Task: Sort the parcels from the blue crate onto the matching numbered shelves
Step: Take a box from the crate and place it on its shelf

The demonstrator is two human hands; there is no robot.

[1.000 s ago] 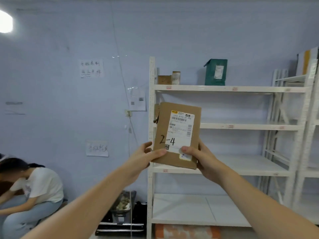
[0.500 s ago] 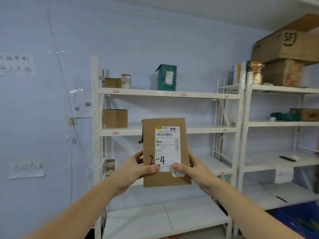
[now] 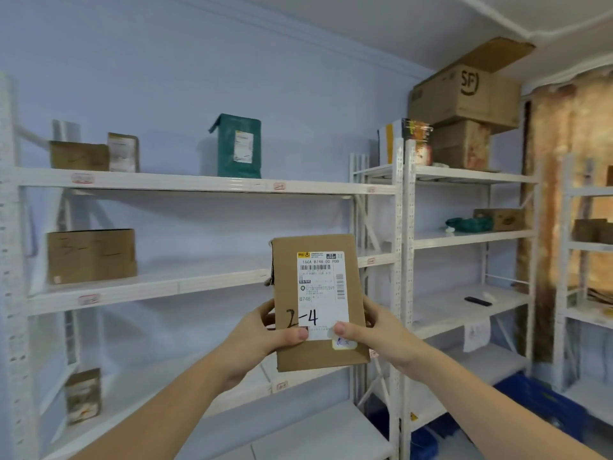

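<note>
I hold a flat brown cardboard parcel [image 3: 315, 293] upright in front of me with both hands. Its white label carries a barcode and a handwritten "2-4". My left hand [image 3: 262, 336] grips its lower left edge, thumb on the label. My right hand [image 3: 374, 330] grips the lower right edge, thumb also on the label. Behind the parcel stands a white shelf unit [image 3: 199, 184] with small red-marked tags on its shelf edges. The blue crate [image 3: 544, 400] sits low on the floor at the right, partly hidden by my right arm.
On the left unit are a green parcel [image 3: 239, 146], two small brown parcels [image 3: 93, 154], a brown box marked "3-2" [image 3: 91, 255] and a small parcel [image 3: 83, 396] lower down. A second white unit [image 3: 464, 175] at the right bears large cardboard boxes [image 3: 464, 94].
The view has swung to the right and closer to the shelves; the seated person at the left has left the view. The parcel stays in both hands, now held more upright.
</note>
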